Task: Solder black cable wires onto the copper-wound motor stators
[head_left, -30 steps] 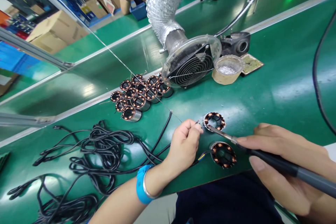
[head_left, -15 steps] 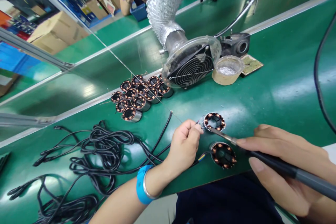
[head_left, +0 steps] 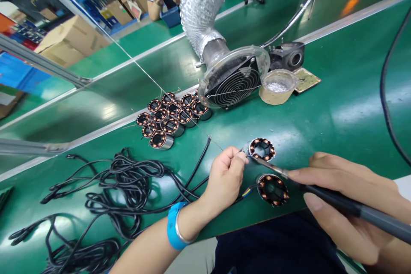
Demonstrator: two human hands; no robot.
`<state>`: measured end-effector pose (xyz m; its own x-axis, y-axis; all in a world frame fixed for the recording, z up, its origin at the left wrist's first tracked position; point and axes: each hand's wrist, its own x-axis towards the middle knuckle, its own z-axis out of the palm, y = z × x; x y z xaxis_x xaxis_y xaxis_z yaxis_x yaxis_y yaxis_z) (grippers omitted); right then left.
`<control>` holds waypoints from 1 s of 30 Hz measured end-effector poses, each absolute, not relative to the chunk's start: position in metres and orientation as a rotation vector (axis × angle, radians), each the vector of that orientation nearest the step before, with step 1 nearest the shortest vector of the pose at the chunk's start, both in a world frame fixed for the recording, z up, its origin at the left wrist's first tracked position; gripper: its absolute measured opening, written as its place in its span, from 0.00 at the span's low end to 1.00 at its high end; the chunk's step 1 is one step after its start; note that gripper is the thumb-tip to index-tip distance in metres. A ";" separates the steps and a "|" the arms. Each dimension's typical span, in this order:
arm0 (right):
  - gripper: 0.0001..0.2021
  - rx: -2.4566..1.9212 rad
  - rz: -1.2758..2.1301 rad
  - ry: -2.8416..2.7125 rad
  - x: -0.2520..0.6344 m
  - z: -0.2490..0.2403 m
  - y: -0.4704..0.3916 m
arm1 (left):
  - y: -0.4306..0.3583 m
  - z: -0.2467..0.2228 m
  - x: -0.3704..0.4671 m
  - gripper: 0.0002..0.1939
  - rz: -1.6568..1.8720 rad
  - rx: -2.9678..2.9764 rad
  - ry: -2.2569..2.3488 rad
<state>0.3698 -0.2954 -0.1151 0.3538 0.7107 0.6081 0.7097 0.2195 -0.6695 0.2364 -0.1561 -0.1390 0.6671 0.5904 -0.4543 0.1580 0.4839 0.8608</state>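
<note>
Fingers (head_left: 237,162) of left hand (head_left: 224,179) pinch thin dark leads (head_left: 248,153) beside silver-rimmed ring with copper windings (head_left: 271,150). Right hand (head_left: 356,180) grasps black-and-grey pen-shaped soldering iron (head_left: 340,200), metal tip (head_left: 264,162) at ring's lower-left rim; contact too small to call. Ring sits near front edge of green table (head_left: 340,124); second copper-wound ring (head_left: 284,197) lies even closer to that edge. Tangled black cables (head_left: 133,170) lie toward left edge. Copper-wound steel cylinders (head_left: 171,127) cluster by far edge, next to black round-grilled fan (head_left: 236,83).
</note>
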 end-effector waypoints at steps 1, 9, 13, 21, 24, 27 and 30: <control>0.13 -1.488 0.007 -1.353 0.370 -0.115 -0.295 | -0.156 -0.139 0.236 0.18 0.304 1.059 0.828; 0.13 -1.571 0.011 -1.334 0.371 -0.112 -0.301 | -0.157 -0.139 0.236 0.19 0.304 1.044 0.855; 0.14 -1.580 0.026 -1.362 0.374 -0.109 -0.304 | -0.157 -0.139 0.237 0.20 0.314 1.026 0.861; 0.16 -1.716 -0.675 -1.267 0.454 -0.145 -0.265 | -0.158 -0.141 0.236 0.22 0.321 0.995 0.822; 0.17 -1.962 -0.445 -1.372 0.472 -0.159 -0.256 | -0.159 -0.142 0.235 0.23 0.331 1.000 0.791; 0.13 -1.881 -0.231 -1.333 0.453 -0.156 -0.255 | -0.159 -0.142 0.235 0.25 0.331 1.020 0.772; 0.08 -1.618 -0.080 -1.442 0.416 -0.146 -0.253 | -0.157 -0.141 0.235 0.25 0.327 1.060 0.767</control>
